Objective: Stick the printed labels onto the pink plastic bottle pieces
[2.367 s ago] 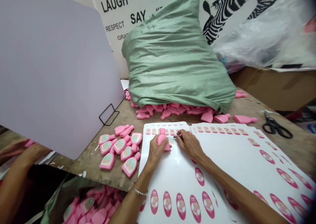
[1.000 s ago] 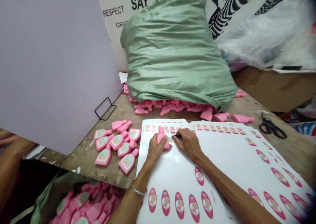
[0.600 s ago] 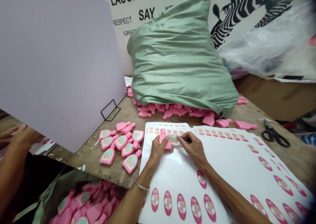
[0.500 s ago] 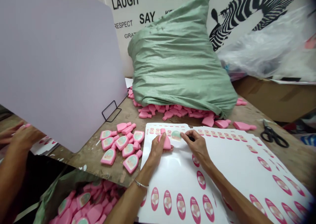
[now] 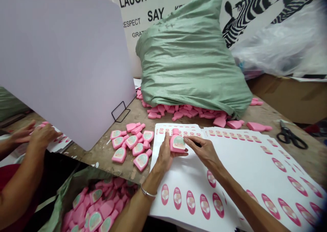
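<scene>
My left hand [image 5: 165,154] is wrapped round a small pink toy bottle [image 5: 175,132], neck pointing away from me, above the sticker sheets. A pale green label sticker [image 5: 179,143] lies against the bottle's flat face. At the sticker's right edge, my right hand [image 5: 205,151] has thumb and forefinger pinched together; whether the whole sticker touches the bottle I cannot tell. Beneath both hands are white sticker sheets [image 5: 178,175] with pink oval labels along the near edge. Several labelled pink bottles [image 5: 141,159] lie in a group left of my left hand.
A green sack [image 5: 189,68] spills plain pink bottles at the back. Black scissors [image 5: 292,136] lie on the right. A pale upright board [image 5: 68,65] with a black wire stand [image 5: 121,112] parts me from another person's hands [image 5: 38,133]. A bag of pink bottles [image 5: 99,204] sits below.
The sticker, held beside the bottle before, is now on its front face. My right hand has moved it left against the bottle, whose face has turned towards me. The view has shifted slightly.
</scene>
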Tool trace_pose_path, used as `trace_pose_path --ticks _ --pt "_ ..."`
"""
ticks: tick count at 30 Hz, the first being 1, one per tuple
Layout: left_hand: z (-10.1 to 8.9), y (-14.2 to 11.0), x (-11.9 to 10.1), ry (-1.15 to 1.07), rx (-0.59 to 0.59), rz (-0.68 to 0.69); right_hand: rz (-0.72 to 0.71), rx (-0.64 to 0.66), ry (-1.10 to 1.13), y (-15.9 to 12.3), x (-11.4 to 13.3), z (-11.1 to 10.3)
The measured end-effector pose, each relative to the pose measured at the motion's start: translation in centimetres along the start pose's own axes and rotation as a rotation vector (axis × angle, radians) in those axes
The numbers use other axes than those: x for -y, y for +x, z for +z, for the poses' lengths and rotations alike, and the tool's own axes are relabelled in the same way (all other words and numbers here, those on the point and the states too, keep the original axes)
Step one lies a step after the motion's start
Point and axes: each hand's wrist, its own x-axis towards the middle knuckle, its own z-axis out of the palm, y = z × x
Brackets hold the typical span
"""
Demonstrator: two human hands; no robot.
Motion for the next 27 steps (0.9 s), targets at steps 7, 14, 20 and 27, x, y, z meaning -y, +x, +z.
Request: trace_pose_path --ticks 7,14,20,27 --pt "-0.4 0.2 0.2 0.014 0.008 -0.008 -0.012 -0.009 -0.025 -0.1 0.4 0.4" --pt "-0.8 0.5 0.2 0.018 0.023 0.002 -0.027 -0.022 -0.054 0.1 0.3 0.7" --pt "-0.6 -0.2 -0.5 0.084 0.134 0.048 -0.078 -0.041 -0.109 0.0 0.5 0.9" --pt "-0.6 -1.2 -0.7 0.11 0.193 0.005 -0.056 -0.154 -0.364 0.9 -0.3 0.0"
